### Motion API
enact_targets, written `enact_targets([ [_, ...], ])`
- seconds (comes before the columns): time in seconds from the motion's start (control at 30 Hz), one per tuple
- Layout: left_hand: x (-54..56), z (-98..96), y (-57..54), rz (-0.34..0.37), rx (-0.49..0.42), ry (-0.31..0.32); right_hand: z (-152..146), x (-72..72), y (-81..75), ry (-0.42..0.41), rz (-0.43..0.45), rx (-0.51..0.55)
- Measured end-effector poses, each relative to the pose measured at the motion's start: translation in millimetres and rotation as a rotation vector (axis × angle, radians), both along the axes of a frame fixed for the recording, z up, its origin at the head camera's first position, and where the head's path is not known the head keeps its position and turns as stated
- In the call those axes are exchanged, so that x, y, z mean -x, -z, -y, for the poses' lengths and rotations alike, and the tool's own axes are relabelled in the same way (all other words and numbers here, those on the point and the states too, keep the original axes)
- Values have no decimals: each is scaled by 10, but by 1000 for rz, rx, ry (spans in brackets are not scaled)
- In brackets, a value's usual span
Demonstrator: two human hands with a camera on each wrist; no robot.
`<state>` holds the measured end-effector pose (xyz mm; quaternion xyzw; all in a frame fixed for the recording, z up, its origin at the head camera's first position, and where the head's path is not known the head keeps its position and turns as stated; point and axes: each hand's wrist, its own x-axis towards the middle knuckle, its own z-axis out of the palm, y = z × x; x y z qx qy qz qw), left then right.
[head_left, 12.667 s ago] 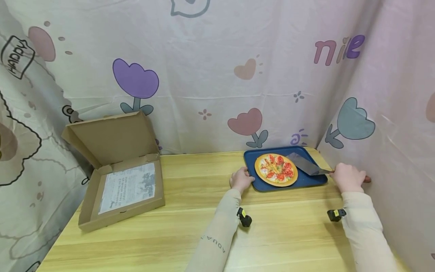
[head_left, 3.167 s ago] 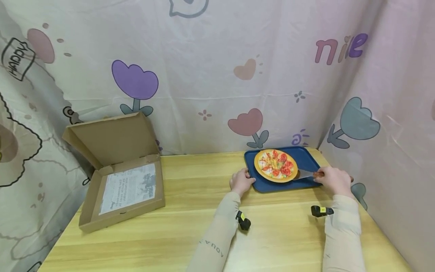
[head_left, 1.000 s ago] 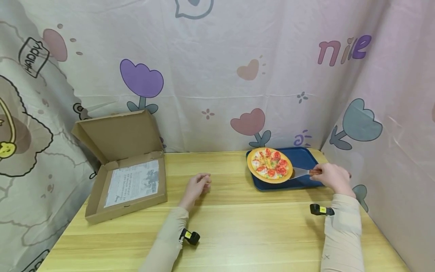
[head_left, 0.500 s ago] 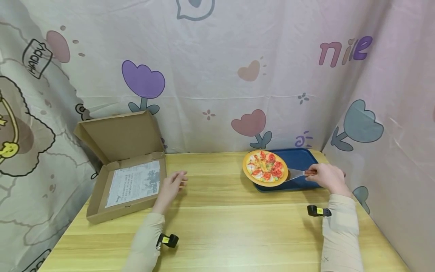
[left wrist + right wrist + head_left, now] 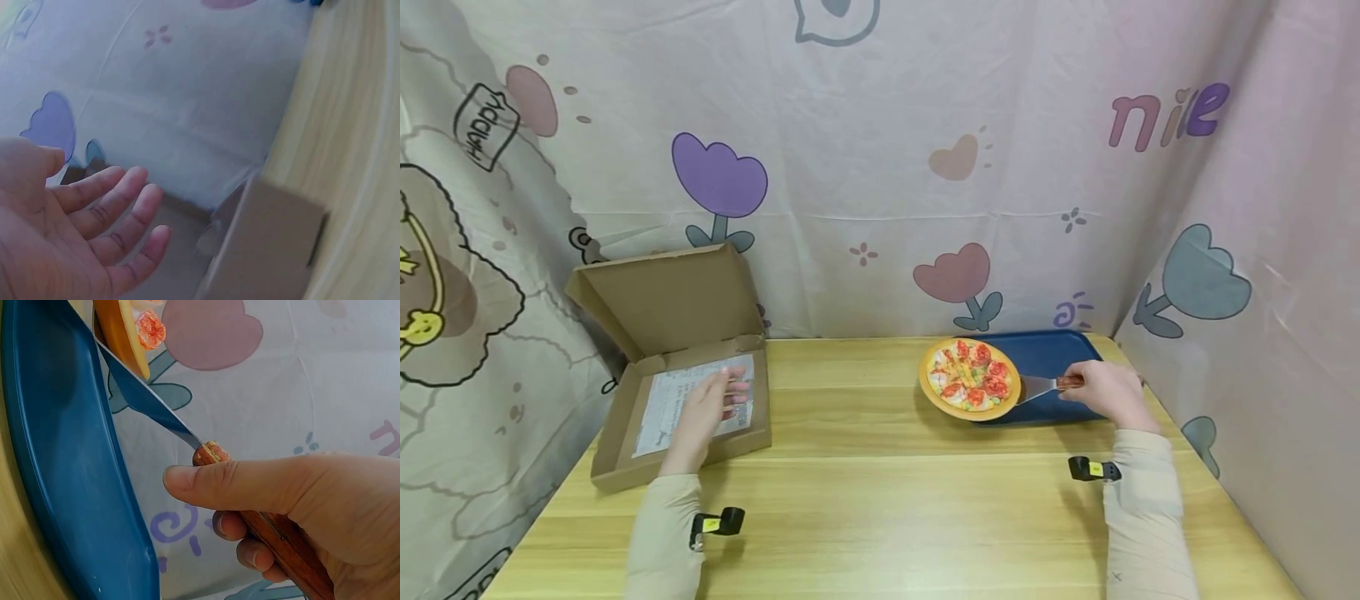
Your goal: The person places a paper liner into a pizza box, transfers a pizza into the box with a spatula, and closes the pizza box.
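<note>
My right hand (image 5: pixel 1108 392) grips the wooden handle (image 5: pixel 284 550) of a pizza server, thumb along its top. On the metal blade (image 5: pixel 1036 387) rests a small round pizza (image 5: pixel 970 379) with red and white topping, raised above the left side of the blue tray (image 5: pixel 1037 350). The right wrist view shows the pizza's edge over the blade, both above the tray. My left hand (image 5: pixel 703 412) hovers over the open cardboard box (image 5: pixel 681 454), holding nothing. Its fingers are spread and loosely bent in the left wrist view (image 5: pixel 94 231), palm visible.
The box lid (image 5: pixel 670 300) stands raised at the back, and a printed paper (image 5: pixel 658 408) lies inside. Bare wooden table (image 5: pixel 850 417) lies between box and tray. A patterned curtain (image 5: pixel 850 167) hangs close behind and along both sides.
My left hand has let go of the tray's left edge and moved left over the box. The pizza server has slid under the pizza, and my right hand has carried it up and left.
</note>
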<state>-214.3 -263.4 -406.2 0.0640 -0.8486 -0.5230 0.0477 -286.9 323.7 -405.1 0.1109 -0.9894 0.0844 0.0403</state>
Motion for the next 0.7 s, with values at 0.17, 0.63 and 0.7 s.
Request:
enact_targets([
  [0.17,-63,213,-46,-21,50,-34,78,28,-3,-18,-6,16],
  [0.63,-386,822,-158,-25,14,-113,315,109,-93,-68,-44,19],
  [0.7,-446,917,-153,-29,7,-137,347,117,-110,-69,-41,24],
])
